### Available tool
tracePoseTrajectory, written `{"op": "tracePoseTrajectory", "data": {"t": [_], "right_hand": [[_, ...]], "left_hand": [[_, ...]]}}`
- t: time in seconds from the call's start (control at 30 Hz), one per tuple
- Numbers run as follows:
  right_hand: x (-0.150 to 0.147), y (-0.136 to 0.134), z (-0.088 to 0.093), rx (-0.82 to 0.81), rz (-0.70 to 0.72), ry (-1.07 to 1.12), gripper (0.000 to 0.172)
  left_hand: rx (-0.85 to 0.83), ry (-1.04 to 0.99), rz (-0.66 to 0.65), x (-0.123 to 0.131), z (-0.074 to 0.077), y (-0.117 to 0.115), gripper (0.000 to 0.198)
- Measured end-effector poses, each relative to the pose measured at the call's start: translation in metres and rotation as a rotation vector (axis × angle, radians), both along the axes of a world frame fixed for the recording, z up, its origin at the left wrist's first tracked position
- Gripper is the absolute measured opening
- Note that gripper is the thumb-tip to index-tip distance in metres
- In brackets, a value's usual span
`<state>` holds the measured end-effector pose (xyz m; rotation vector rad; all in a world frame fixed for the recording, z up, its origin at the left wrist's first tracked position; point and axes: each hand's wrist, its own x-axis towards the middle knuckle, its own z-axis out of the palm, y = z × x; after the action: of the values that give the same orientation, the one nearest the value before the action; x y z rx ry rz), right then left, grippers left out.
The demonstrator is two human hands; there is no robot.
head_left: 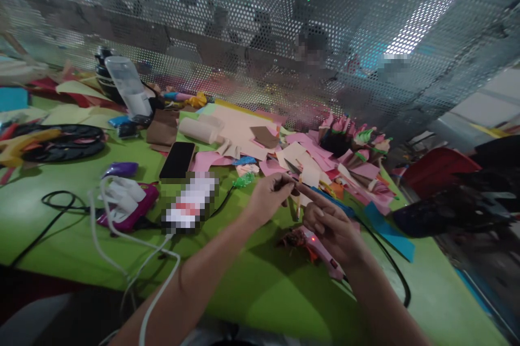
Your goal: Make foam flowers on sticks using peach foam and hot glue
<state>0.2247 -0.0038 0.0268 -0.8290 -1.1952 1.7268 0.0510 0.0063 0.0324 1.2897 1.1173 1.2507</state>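
At four o'clock from the view's centre, the left hand [270, 194] pinches a small dark scrap [295, 186], probably light, easily creased and best held by its edge; whether the right hand [333, 222], forefinger extended, also grips, I cannot tell.

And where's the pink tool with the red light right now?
In the head view, the pink tool lies right of centre on the green table, just below the right hand, its red-lit end by a brownish clump.
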Motion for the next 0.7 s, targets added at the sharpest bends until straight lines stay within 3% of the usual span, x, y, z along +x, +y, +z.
{"op": "tracePoseTrajectory", "data": {"t": [0.13,0.27,0.47,0.6,0.7], "right_hand": [[0.001,0.001,0.001,0.075,-0.077,-0.096,0.047],[0.003,0.005,0.001,0.14,-0.176,-0.177,0.04],[0.013,0.018,-0.002,0.228,-0.37,-0.243,0.023],[0.027,0.032,-0.005,0.36,-0.486,-0.369,0.022],[0.038,0.042,-0.007,0.435,-0.589,-0.443,0.029]], "left_hand": [[0.164,0.468,0.142,-0.004,-0.003,-0.001,0.013],[0.101,0.751,0.237,-0.013,-0.001,0.003,0.023],[0.012,0.831,0.349,-0.033,0.0,0.017,0.016],[0.126,0.85,0.378,-0.041,-0.003,0.022,0.04],[0.087,0.931,0.306,-0.041,0.001,0.02,0.025]]}}
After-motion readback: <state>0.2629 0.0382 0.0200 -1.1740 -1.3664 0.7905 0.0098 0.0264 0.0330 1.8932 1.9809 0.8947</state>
